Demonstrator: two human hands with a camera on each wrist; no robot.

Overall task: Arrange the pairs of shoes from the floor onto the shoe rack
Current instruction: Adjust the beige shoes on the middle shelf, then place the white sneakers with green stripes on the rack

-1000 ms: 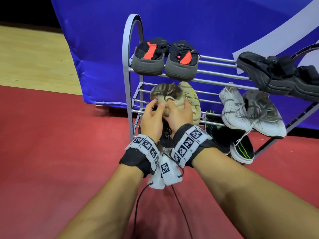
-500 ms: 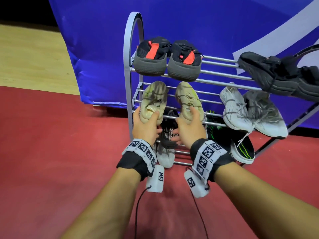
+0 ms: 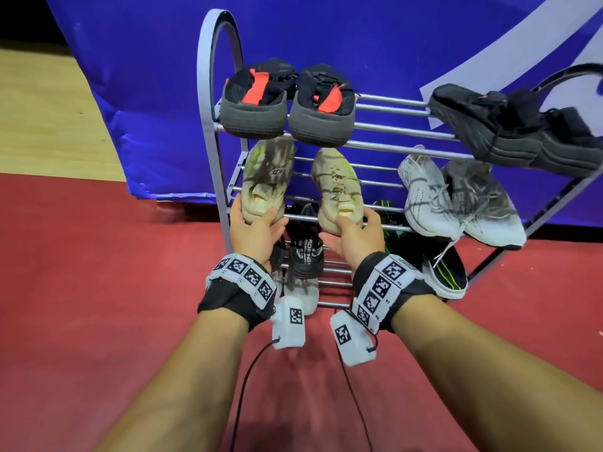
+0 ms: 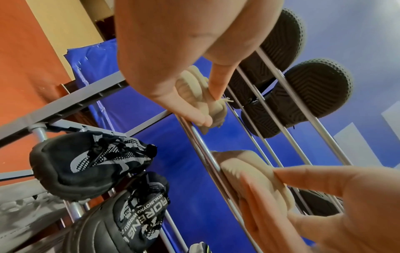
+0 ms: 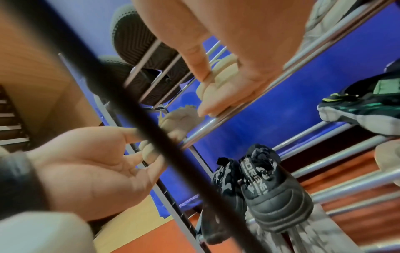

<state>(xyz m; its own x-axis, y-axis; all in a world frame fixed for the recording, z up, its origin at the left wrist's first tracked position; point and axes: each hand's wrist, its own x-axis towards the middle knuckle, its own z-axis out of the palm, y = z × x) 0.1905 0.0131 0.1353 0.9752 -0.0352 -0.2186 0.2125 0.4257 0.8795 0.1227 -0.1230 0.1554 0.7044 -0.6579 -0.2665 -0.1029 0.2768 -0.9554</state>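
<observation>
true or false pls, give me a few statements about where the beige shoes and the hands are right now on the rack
1. Each hand holds one beige shoe by its heel. True: the left hand grips the left beige shoe and the right hand grips the right beige shoe.
2. The beige shoes are on the top shelf. False: they lie on the second shelf, under the black and red shoes.
3. The two beige shoes are stacked on each other. False: they lie side by side with a gap.
4. White sneakers share the beige pair's shelf. True.
5. The shoe rack stands on a green floor. False: the floor is red.
</observation>
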